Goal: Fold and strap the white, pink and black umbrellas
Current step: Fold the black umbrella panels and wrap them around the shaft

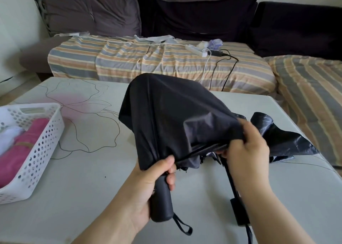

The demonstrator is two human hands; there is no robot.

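My left hand (148,184) grips black umbrella (174,118) handle, right hand (246,147) pinches canopy; pink umbrella (22,151) half-hidden in basket (44,143) at table (88,188) left edge.

Soft, even daylight, fairly bright, no hard glare. Faint diffuse shadows under the black umbrella (177,118) on the pale bench (83,197). Dull sheen on the umbrella's crumpled cloth at right. Dark cushions (199,16) nearly without detail. Wide-angle bowing at the edges, bench rim curved. Slight softness overall; mild motion blur on the right hand (246,147).
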